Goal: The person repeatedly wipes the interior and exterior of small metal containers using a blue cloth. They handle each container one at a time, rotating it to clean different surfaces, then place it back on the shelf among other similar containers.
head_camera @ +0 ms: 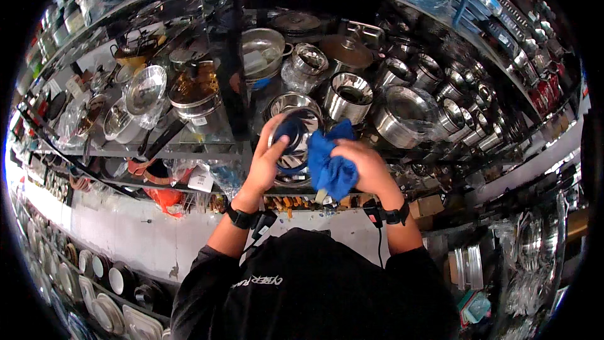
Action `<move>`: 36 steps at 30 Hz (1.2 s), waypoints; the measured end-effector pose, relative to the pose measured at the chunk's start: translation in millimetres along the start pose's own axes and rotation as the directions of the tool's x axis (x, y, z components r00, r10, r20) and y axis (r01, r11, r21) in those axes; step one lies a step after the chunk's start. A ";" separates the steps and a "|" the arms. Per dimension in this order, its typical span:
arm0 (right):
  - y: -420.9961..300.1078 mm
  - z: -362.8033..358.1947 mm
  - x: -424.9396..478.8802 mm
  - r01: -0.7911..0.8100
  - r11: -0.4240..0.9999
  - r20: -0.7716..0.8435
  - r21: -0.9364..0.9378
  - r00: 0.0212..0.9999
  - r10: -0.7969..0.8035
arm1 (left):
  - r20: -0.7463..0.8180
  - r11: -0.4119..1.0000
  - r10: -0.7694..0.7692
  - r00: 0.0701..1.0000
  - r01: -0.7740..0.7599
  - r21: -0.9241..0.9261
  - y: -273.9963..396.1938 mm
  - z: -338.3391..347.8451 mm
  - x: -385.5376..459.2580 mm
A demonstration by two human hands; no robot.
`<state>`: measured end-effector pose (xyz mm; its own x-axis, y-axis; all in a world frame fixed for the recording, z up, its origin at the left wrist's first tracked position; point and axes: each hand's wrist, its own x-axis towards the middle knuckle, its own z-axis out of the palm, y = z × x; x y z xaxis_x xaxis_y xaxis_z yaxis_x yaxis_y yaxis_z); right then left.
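My left hand grips the left rim of a shiny metal bowl, its thumb over the edge. The bowl is tilted, and blue reflections show on its inner wall. Bunched in my right hand is a blue cloth, right beside the bowl's right side; whether it touches the bowl I cannot tell. More round steel vessels sit on the shelf just behind the bowl. A ribbed steel pot stands behind the cloth.
Stacked steel bowls fill the shelf to the right. To the left are a lidded saucepan with a long black handle and a plastic-wrapped strainer. A dark upright post divides the shelf. Cardboard boxes lie lower right.
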<state>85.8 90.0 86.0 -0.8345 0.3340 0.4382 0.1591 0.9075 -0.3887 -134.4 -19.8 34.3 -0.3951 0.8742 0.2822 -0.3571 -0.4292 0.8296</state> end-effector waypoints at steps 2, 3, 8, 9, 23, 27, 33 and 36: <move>17.8 -1.8 -7.5 -0.115 0.991 -0.238 0.068 0.963 0.128 | 0.005 0.942 -0.175 0.985 0.169 -0.289 0.2 -5.1 -0.8; 22.6 -2.9 -6.0 -0.091 0.989 -0.417 0.112 0.899 0.131 | 0.060 0.889 -0.244 0.968 0.247 -0.386 -1.2 -7.4 0.8; 30.7 25.4 -0.2 -0.092 0.626 -0.333 0.774 0.782 0.527 | 0.097 0.858 -0.465 0.880 0.475 -0.196 -17.5 -3.3 -2.9; 66.3 51.1 -6.1 -0.101 0.690 -0.364 0.717 0.790 0.494 | 0.131 0.857 -0.491 0.861 0.505 -0.106 -18.4 6.1 -2.1; 20.0 80.4 -23.0 -0.467 0.392 0.267 0.792 0.844 0.465 | -0.256 0.972 0.056 0.965 0.006 0.233 -15.1 2.1 15.2; 26.1 53.8 -27.0 -0.064 0.226 -0.051 0.972 0.882 0.468 | -0.233 0.979 0.001 0.973 0.047 0.200 -17.0 -20.8 9.0; 33.4 33.7 -12.7 -0.093 0.747 -0.314 0.658 0.868 0.385 | 0.309 0.957 -0.211 0.927 0.133 0.256 -18.5 5.2 -3.4; 34.3 57.5 -6.2 0.017 0.497 -0.242 0.868 0.887 0.392 | 0.274 0.947 -0.279 0.920 0.215 0.239 -31.5 20.7 -8.3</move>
<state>66.1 104.4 23.3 -0.5503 0.7141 0.4327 -0.3928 0.2358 -0.8889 -102.3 -8.8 15.8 -0.0322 0.9865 0.1605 -0.2206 -0.1636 0.9615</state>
